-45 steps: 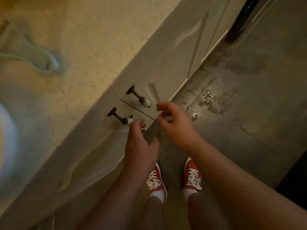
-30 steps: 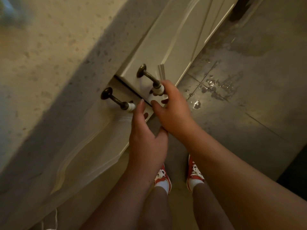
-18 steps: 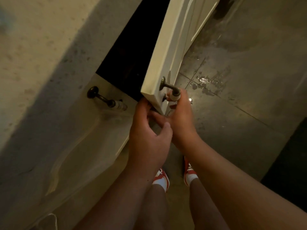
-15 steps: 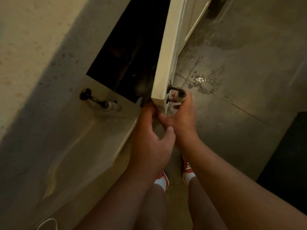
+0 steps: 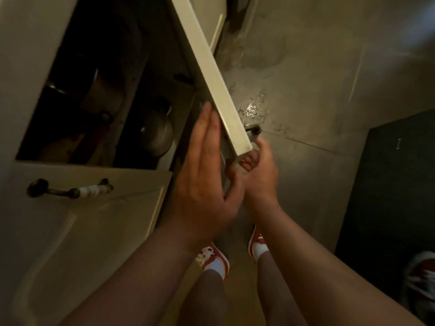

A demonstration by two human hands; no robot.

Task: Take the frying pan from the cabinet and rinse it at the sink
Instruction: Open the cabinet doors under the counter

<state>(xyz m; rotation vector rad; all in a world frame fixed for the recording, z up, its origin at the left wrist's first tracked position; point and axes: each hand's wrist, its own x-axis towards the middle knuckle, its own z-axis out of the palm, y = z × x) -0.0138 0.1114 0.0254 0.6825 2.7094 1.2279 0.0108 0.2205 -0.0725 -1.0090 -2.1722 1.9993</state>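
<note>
The cabinet door (image 5: 211, 74) stands swung out edge-on, its pale narrow edge running down to the two hands. The left hand (image 5: 204, 175) lies flat against the inner face of the door, fingers (image 5: 207, 121) straight and together, thumb spread toward the right hand. The right hand (image 5: 259, 170) is curled around the door's lower corner from the outer side, fingers (image 5: 247, 160) hooked under the edge, just below the dark door handle (image 5: 253, 130), which they do not hold.

Left of the left fingers the cabinet (image 5: 98, 102) is open and dark. Inside, nearest those fingers, sits a rounded metal pot or kettle (image 5: 156, 135); farther left is a taller metal pot (image 5: 103, 92), and below it a reddish-brown handle-like shape (image 5: 91, 140) slants down. Whether any of these belongs to the frying pan cannot be told; no clear pan shows.

Below the opening is the closed neighbouring door (image 5: 94, 208) with its own bar handle (image 5: 70, 189), dark metal with a white middle. Right of the right fingers the grey tiled floor (image 5: 317, 102) carries a wet glistening patch (image 5: 251, 109). Under the wrists are red and white shoes (image 5: 214, 258)
</note>
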